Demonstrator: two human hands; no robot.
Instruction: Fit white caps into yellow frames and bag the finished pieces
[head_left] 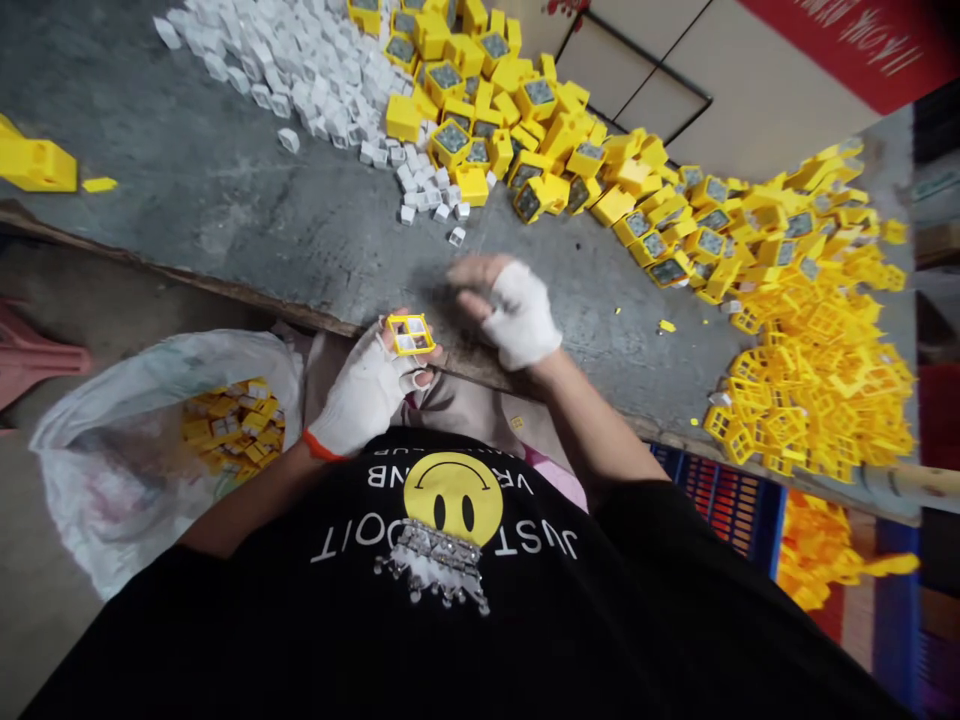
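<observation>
My left hand [364, 390], in a white fingerless glove, grips a small yellow four-pane frame [412, 335] at the table's front edge. White pieces sit in some of its openings. To its right, my right hand [514, 310], gloved likewise, hovers over the tabletop. Its fingers are slightly blurred but look apart, with nothing visible between them. Just beyond those fingers lies a single small white cube-shaped piece [456, 237]. A cluster of similar white pieces [427, 190] is a little farther away.
A large heap of white pieces [315, 70] lies at the back, beside yellow blocks [540, 130] with grey faces. Yellow frames [825, 390] are piled at right. A white bag [97, 430] holding yellow pieces stands lower left; a blue crate [720, 500] is lower right.
</observation>
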